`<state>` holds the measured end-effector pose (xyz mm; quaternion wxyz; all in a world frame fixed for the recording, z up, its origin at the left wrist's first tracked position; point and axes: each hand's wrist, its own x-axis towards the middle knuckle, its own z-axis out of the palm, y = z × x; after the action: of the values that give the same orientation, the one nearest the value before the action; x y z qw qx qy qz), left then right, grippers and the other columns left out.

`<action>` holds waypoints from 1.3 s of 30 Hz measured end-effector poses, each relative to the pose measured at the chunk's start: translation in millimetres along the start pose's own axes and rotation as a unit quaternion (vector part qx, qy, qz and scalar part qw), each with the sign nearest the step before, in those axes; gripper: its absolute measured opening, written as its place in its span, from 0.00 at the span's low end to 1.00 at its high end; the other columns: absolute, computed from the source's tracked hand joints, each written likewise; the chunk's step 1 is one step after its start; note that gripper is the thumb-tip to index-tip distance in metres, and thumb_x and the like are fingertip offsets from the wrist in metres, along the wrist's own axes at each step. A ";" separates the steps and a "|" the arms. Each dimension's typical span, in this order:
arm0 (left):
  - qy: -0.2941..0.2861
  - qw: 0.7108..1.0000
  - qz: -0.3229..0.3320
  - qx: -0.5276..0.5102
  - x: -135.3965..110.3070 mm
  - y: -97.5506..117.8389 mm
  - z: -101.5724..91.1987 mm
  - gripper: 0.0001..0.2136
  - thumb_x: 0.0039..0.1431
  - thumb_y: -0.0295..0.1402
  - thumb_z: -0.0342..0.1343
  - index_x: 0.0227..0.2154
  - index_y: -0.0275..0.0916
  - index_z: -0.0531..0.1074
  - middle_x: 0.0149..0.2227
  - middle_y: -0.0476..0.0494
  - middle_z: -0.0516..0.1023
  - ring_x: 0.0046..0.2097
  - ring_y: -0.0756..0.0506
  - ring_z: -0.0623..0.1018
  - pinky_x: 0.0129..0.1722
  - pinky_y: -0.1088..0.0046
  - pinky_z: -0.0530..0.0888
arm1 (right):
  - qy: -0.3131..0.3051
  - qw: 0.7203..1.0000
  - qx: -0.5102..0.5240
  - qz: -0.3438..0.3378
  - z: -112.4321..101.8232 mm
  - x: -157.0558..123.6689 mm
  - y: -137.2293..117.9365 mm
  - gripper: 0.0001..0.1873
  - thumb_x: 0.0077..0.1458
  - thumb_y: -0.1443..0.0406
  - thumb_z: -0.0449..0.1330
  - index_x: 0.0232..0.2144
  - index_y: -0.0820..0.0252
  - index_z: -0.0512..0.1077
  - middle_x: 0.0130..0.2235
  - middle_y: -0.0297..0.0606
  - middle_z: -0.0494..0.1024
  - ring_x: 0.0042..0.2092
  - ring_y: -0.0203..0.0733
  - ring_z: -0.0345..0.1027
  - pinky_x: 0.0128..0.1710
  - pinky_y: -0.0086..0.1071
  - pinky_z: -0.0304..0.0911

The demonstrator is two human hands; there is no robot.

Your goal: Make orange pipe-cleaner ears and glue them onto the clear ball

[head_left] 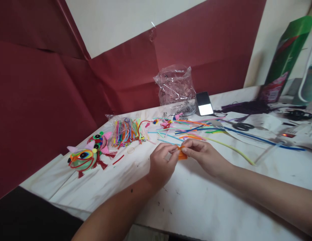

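Note:
Both hands meet over the white table near its middle. My left hand and my right hand pinch a small orange piece between their fingertips; most of it is hidden by the fingers. Just beyond the hands lie several loose coloured strips, among them a long yellow-green strip and a long blue strip. A clear bag of coloured strips lies to the left of them.
Two colourful fish-like craft figures sit at the table's left. A crumpled clear plastic bag and a phone stand against the red paper backdrop. Scissors, dark cords and a green carton are at the right.

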<state>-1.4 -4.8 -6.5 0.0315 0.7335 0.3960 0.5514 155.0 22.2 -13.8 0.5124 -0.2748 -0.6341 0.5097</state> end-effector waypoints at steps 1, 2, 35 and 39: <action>-0.001 1.000 0.005 0.004 -0.8 -0.1 0.8 0.05 0.52 0.29 0.54 0.30 0.39 0.75 0.31 0.43 0.77 0.33 0.47 0.76 0.36 0.71 0.72 | -0.003 1.000 -0.009 -0.004 0.5 -0.6 -0.7 0.12 0.46 0.56 0.62 0.23 0.59 0.70 0.27 0.34 0.70 0.32 0.37 0.63 0.35 0.33 0.60; -0.002 1.000 0.009 0.006 -1.6 0.1 1.5 0.05 0.52 0.29 0.55 0.30 0.38 0.75 0.31 0.43 0.77 0.33 0.47 0.76 0.36 0.71 0.72 | -0.007 1.000 -0.018 -0.009 1.1 -1.2 -1.4 0.12 0.47 0.57 0.62 0.23 0.59 0.70 0.28 0.34 0.70 0.32 0.37 0.63 0.35 0.33 0.60; -0.041 0.997 -0.053 -0.030 1.7 5.1 -0.8 0.05 0.53 0.28 0.52 0.24 0.39 0.71 0.27 0.47 0.74 0.31 0.49 0.73 0.35 0.73 0.69 | 0.009 0.998 -0.067 -0.003 4.1 -2.1 -6.9 0.13 0.47 0.59 0.61 0.35 0.58 0.69 0.29 0.34 0.72 0.33 0.39 0.67 0.37 0.35 0.64; -0.047 0.989 -0.115 -0.078 4.4 3.5 -2.4 0.05 0.52 0.30 0.53 0.25 0.38 0.72 0.28 0.47 0.75 0.32 0.48 0.74 0.36 0.73 0.69 | -0.031 0.997 -0.039 0.052 3.9 -2.0 -10.5 0.11 0.47 0.56 0.60 0.28 0.59 0.70 0.30 0.36 0.76 0.36 0.42 0.70 0.40 0.37 0.64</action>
<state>-1.1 -5.5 -0.4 0.1704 0.7034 0.4312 0.5388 153.9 15.5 -4.6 0.4545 -0.3109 -0.6540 0.5187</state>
